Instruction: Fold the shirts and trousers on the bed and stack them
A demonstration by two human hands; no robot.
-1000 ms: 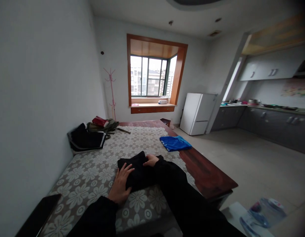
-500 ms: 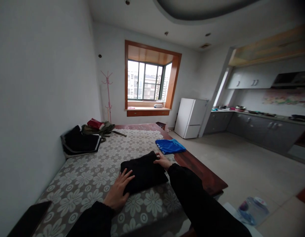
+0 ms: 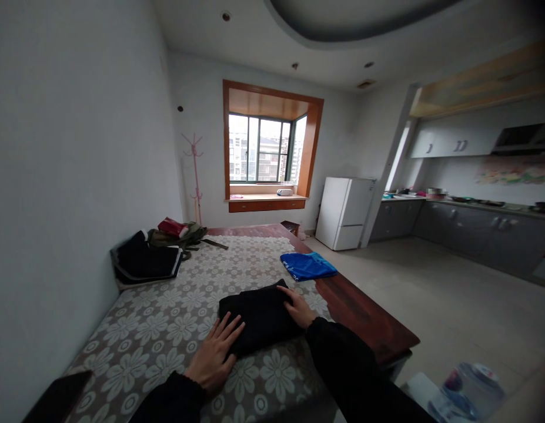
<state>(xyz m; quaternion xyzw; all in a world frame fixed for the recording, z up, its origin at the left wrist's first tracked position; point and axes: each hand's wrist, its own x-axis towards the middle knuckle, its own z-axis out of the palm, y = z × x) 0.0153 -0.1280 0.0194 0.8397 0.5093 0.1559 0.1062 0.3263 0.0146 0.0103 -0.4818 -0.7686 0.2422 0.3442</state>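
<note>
A folded black cloth (image 3: 263, 317) lies on the flower-patterned tablecloth (image 3: 166, 329) in front of me. My left hand (image 3: 216, 351) rests on its left edge with the fingers spread. On its upper right part lies my right hand (image 3: 298, 307), fingers extended flat over the fabric. Beyond the right hand, a folded blue cloth (image 3: 308, 266) sits at the edge of the tablecloth, partly over the bare reddish wood (image 3: 369, 314).
At the back left are a black item with light edging (image 3: 149, 262), a green bag (image 3: 195, 235) and a red item (image 3: 172, 227). A dark object (image 3: 58, 396) lies at the lower left. A plastic container (image 3: 470, 390) stands at the lower right.
The view has shifted slightly. My right hand's fingers, bent at the cloth's upper right corner before, now lie flatter on the cloth. My left hand keeps its place on the left edge.
</note>
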